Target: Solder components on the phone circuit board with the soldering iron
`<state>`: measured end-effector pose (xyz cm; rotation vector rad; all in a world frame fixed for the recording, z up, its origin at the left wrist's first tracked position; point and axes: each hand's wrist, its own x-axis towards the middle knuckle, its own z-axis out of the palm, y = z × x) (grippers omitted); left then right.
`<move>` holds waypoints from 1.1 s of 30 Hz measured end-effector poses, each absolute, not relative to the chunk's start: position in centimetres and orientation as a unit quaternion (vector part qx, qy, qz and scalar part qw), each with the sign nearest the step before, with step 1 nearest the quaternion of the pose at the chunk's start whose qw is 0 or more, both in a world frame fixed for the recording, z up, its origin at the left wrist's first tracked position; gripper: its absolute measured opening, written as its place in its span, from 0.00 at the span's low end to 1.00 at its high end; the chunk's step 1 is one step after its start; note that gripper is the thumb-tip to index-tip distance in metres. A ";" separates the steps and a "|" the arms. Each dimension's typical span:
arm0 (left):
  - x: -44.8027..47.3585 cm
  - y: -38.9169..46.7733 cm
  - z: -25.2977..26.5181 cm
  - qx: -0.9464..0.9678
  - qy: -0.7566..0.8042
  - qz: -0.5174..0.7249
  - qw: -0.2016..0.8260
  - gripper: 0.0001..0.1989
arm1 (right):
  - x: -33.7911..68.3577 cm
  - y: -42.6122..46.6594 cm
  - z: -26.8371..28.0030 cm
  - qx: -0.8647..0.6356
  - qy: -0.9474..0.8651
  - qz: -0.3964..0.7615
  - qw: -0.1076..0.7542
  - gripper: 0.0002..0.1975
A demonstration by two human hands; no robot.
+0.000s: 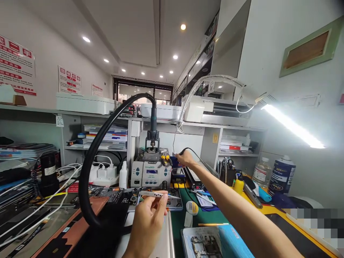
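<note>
Low in the middle, my left hand (149, 219) pinches a pair of metal tweezers (152, 194), held level with their tips toward the right. A silver laptop-like slab (166, 236) lies beneath this hand. My right hand (186, 158) reaches far forward, its fingers closed beside a dark blue item (175, 162) above a small black unit with a lit display (178, 178). A black cord runs from near these fingers; what they hold is hidden. Left of that hand stands a white hot-air rework station (152, 173), with yellow-handled pliers (166, 159) on it.
A thick black hose (87, 168) arches across the left. A bright lamp (292, 125) hangs at the right. Phone boards (206, 247), a blue cloth-like piece (232, 238), a round tin (192, 208), a spray can (281, 177) and a clear bottle (261, 172) lie or stand around.
</note>
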<state>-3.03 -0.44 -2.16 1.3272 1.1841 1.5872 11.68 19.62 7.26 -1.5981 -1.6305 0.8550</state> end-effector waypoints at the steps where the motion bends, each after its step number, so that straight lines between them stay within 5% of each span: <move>1: -3.0 -0.4 -2.3 0.522 0.463 0.616 0.367 0.26 | 11.5 19.5 7.4 -0.615 -0.631 0.329 0.340 0.16; 19: -3.3 0.2 -2.9 0.586 0.495 0.585 0.262 0.27 | 15.6 14.7 5.5 -0.584 -0.621 0.418 0.314 0.16; 27: -3.6 0.5 -3.3 0.700 0.419 0.578 -0.023 0.14 | 18.6 7.2 4.6 -0.473 -0.639 0.574 0.196 0.14; 33: -0.4 0.0 -0.7 0.802 0.279 0.472 -0.236 0.10 | 18.2 0.9 5.0 -0.344 -0.592 0.683 0.252 0.25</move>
